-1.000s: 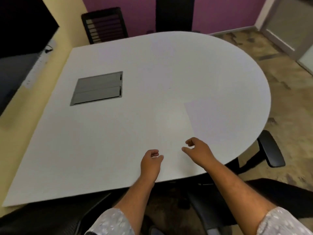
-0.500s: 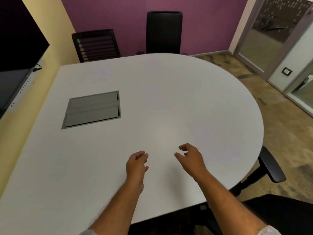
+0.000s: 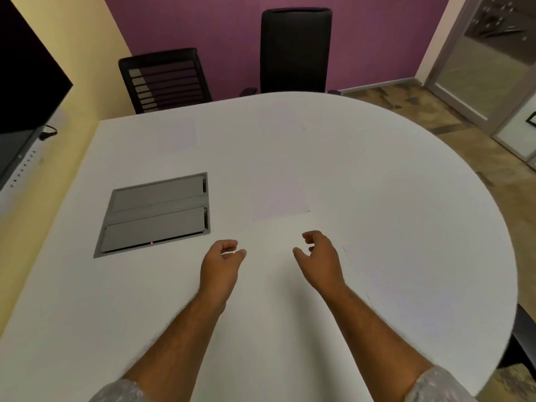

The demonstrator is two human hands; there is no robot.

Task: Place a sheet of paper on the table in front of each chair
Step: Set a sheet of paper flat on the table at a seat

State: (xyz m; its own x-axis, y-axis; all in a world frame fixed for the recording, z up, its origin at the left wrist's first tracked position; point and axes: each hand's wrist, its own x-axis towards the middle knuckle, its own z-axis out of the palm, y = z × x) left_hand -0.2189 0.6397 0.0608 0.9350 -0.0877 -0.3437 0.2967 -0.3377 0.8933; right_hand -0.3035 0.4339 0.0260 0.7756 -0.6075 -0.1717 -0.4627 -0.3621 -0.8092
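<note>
Compared with a second earlier, both arms had reached farther over the white table (image 3: pixel 406 198), and more of the room showed. The left hand (image 3: pixel 222 264) and right hand (image 3: pixel 319 258) hovered loosely curled, holding nothing, over a faint sheet of paper (image 3: pixel 275 285) just right of the grey metal floor-box lid (image 3: pixel 156 213). Beyond it lay a second sheet (image 3: pixel 280 195); two more faint ones (image 3: pixel 177 134) (image 3: pixel 280 123) lay past the lid, before two black chairs, one slatted (image 3: pixel 165 79), one solid-backed (image 3: pixel 295 50).
</note>
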